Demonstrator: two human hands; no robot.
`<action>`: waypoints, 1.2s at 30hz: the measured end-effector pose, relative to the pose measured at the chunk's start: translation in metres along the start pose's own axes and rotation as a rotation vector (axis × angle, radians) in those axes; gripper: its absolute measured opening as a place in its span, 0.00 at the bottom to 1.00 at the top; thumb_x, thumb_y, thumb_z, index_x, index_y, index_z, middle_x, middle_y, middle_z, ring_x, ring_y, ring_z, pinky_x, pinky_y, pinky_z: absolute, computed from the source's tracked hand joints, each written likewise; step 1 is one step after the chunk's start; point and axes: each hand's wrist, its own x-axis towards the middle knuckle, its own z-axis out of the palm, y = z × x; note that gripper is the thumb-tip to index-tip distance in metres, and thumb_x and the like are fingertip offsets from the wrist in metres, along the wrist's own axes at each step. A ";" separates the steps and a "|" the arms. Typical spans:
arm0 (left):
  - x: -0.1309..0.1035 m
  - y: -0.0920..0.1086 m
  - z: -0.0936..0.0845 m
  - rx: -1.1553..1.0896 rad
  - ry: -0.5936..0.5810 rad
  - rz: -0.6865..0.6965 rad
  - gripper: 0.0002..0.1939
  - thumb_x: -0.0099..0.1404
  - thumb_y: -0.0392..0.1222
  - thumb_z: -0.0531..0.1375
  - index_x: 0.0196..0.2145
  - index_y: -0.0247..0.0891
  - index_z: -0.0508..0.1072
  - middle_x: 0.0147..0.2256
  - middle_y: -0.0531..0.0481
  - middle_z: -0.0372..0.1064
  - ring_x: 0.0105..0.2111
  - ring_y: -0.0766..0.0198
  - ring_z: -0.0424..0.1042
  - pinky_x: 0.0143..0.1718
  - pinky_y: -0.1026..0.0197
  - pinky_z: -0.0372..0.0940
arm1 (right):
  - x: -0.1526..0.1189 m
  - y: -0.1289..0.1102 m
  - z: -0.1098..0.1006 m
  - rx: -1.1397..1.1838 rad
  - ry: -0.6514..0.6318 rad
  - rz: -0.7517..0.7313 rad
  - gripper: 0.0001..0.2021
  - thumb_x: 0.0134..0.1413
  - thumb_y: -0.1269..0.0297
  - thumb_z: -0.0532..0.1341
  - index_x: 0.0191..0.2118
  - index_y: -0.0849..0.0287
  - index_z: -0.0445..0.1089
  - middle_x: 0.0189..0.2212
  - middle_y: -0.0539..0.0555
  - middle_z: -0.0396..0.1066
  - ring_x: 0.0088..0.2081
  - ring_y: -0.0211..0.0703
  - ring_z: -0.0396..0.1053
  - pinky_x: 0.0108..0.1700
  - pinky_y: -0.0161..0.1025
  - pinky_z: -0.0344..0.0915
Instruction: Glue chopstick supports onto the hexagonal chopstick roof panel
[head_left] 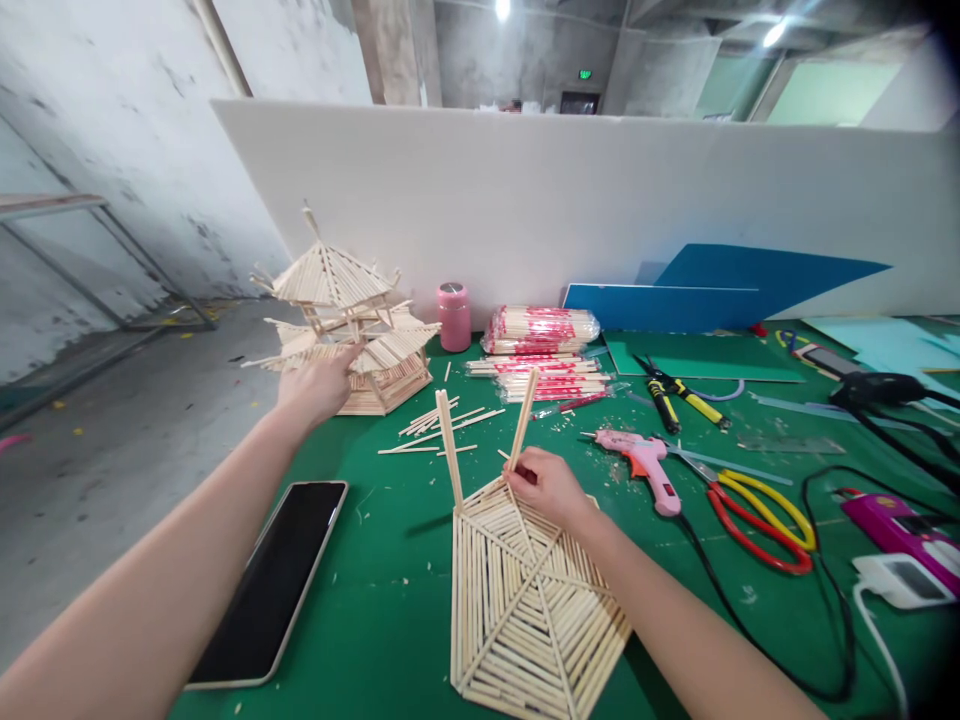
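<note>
My left hand (316, 385) reaches to the wooden stick pagoda model (330, 275) at the back left, its index finger stretched out against the lower roof. Near the middle, my right hand (546, 485) has its fingers closed around the foot of an upright stick post (523, 420) at the back corner of a hexagonal stick panel (536, 600). A second upright post (448, 450) stands at the panel's back left corner. Loose sticks (439, 425) lie behind the panel.
A black phone (270, 580) lies at the left. Behind are a pink cup (454, 317) and wrapped stick bundles (544, 330). On the right are a pink glue gun (641, 465), red-yellow scissors (765, 520), pliers (679, 395), black cables and a white device (904, 580).
</note>
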 end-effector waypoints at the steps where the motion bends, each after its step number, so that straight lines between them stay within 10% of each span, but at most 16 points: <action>1: 0.000 0.000 0.001 -0.007 -0.009 -0.009 0.22 0.64 0.37 0.44 0.56 0.37 0.54 0.43 0.32 0.67 0.39 0.42 0.67 0.34 0.48 0.58 | 0.000 0.000 0.000 -0.001 0.000 0.001 0.07 0.51 0.67 0.56 0.28 0.60 0.70 0.22 0.49 0.63 0.24 0.35 0.61 0.27 0.31 0.55; 16: 0.001 -0.001 0.001 -0.207 0.043 -0.072 0.19 0.61 0.36 0.49 0.50 0.33 0.63 0.41 0.43 0.69 0.39 0.54 0.67 0.37 0.56 0.60 | -0.001 0.002 0.002 -0.005 0.008 -0.014 0.07 0.51 0.67 0.55 0.28 0.61 0.70 0.22 0.49 0.63 0.25 0.35 0.61 0.27 0.31 0.55; 28: -0.100 0.074 0.020 -0.630 0.404 -0.089 0.13 0.58 0.41 0.52 0.37 0.35 0.73 0.26 0.49 0.67 0.26 0.63 0.65 0.29 0.64 0.59 | 0.000 0.000 0.001 -0.005 0.010 0.002 0.07 0.51 0.67 0.55 0.29 0.59 0.70 0.22 0.49 0.64 0.25 0.35 0.61 0.27 0.31 0.55; 32: -0.116 0.103 0.034 -1.400 0.111 -0.035 0.13 0.57 0.43 0.56 0.40 0.39 0.71 0.40 0.47 0.68 0.42 0.59 0.65 0.40 0.62 0.59 | 0.000 0.000 0.002 -0.012 0.016 0.004 0.07 0.51 0.67 0.55 0.28 0.60 0.70 0.21 0.49 0.63 0.24 0.35 0.61 0.27 0.31 0.54; 36: -0.116 0.114 0.040 -1.710 -0.114 -0.105 0.12 0.58 0.41 0.56 0.40 0.39 0.72 0.38 0.48 0.71 0.46 0.58 0.63 0.46 0.60 0.54 | 0.000 0.001 0.003 -0.017 0.018 0.004 0.07 0.50 0.67 0.55 0.27 0.60 0.70 0.21 0.49 0.62 0.24 0.35 0.60 0.26 0.31 0.54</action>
